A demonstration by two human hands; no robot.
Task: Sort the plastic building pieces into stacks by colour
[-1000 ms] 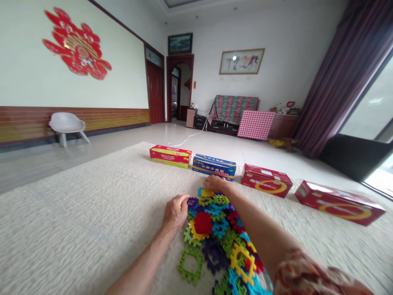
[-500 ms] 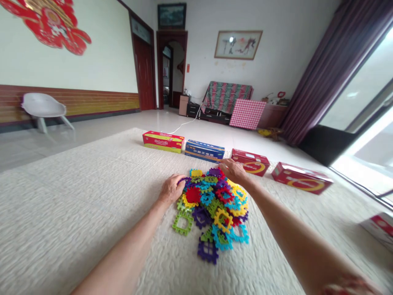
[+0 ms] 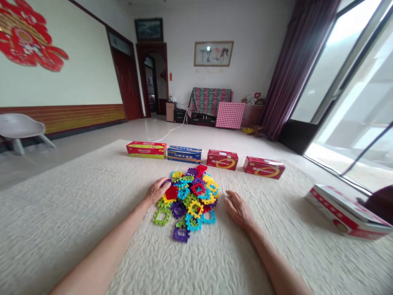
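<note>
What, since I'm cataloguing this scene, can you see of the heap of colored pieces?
The heap mixes flat, plastic-looking pieces in red, yellow, green, blue and purple, with notched edges; many are open frames, while one red piece looks solid. They lie overlapped on the pale textured mat. The left hand seems to touch its left edge; the right hand lies apart.

We get our strongest light from the tall glass panes at the right, which wash out to near white. A small bright spot of glare sits on the framed picture, and the tiled floor carries a pale sheen. We find the arched doorway dim. The mat smears toward both sides, the plastic pieces look fairly crisp, and wide-angle distortion slants the curtain.
</note>
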